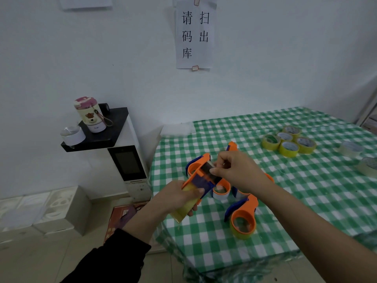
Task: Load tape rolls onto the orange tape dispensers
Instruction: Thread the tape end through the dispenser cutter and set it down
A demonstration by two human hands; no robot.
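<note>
My left hand [179,198] grips a yellow tape roll [184,208] mounted in an orange and blue tape dispenser [202,176], held above the table's left edge. My right hand [237,170] pinches the free end of the tape at the dispenser's front. Another orange dispenser [243,218] with a yellow roll in it lies on the green checked tablecloth [285,201] just below my right forearm. More orange dispensers [221,189] lie partly hidden under my hands. Several loose yellow tape rolls [288,140] are clustered at the back of the table.
Two clear tape rolls [352,149] lie near the right edge. Left of the table stands a white machine [130,166] with a black top carrying a pink-lidded cup [90,114] and a white roll [73,135]. Boxes [40,211] sit on the floor.
</note>
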